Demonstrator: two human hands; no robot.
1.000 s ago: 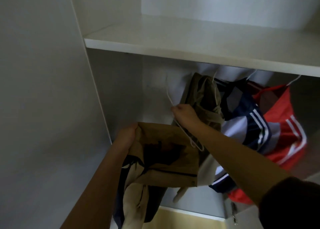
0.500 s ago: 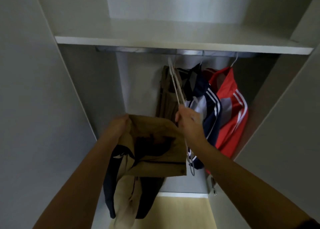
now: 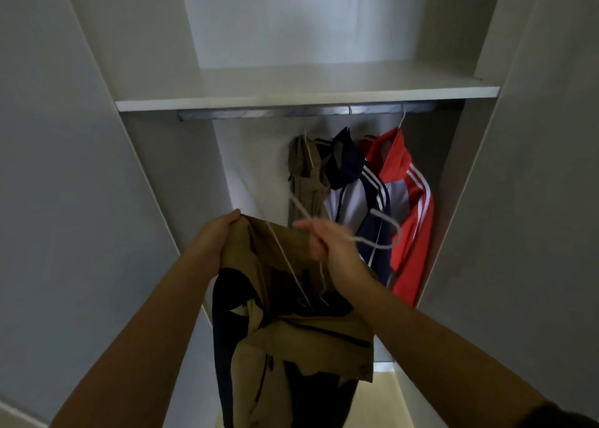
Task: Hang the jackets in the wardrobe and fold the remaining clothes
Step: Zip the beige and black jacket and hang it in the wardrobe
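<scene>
A tan and navy jacket hangs in front of me, gripped at its top edge by my left hand. My right hand holds a white wire hanger just above the jacket, with the hanger's lower part down inside the garment. Behind, three jackets hang from the metal rail: an olive jacket, a navy and white striped jacket and a red and white striped jacket.
A white shelf runs above the rail. Grey wardrobe side panels stand close on both sides. A light wooden floor shows at the bottom.
My right hand has tilted the hanger over and lowered it into the tan jacket. The view has risen, showing more of the shelf and rail.
</scene>
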